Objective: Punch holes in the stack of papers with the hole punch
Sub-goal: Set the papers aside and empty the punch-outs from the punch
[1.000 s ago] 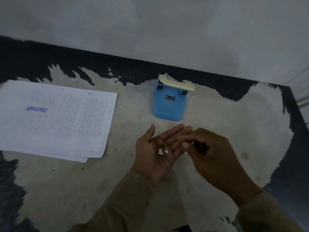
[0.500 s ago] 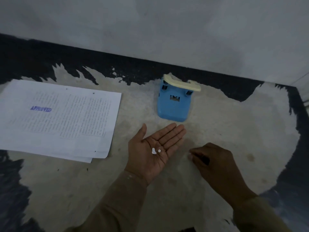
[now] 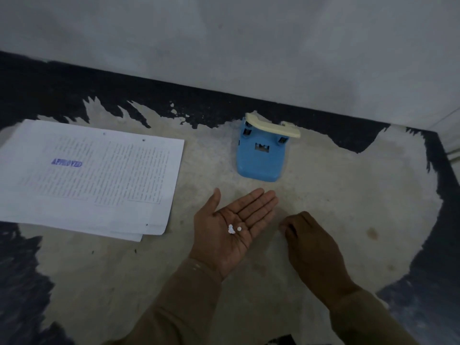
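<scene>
A blue hole punch (image 3: 261,155) with a cream lever stands at the back middle of the worn surface. To its left lies a stack of printed papers (image 3: 94,175) stamped "APPROVED", with two punched holes near its far edge. My left hand (image 3: 229,227) lies palm up in front of the punch, fingers spread, with a few small white paper dots (image 3: 233,229) resting in the palm. My right hand (image 3: 311,245) sits knuckles up on the surface just right of it, fingers curled down; what its fingertips touch is hidden.
The work surface (image 3: 348,195) is pale in the middle with ragged dark patches around its edges. A grey wall (image 3: 224,46) rises right behind the punch, and a second wall closes the right side.
My right hand has drawn away from the left palm and dropped onto the surface to the right. The left palm stays up with the paper dots.
</scene>
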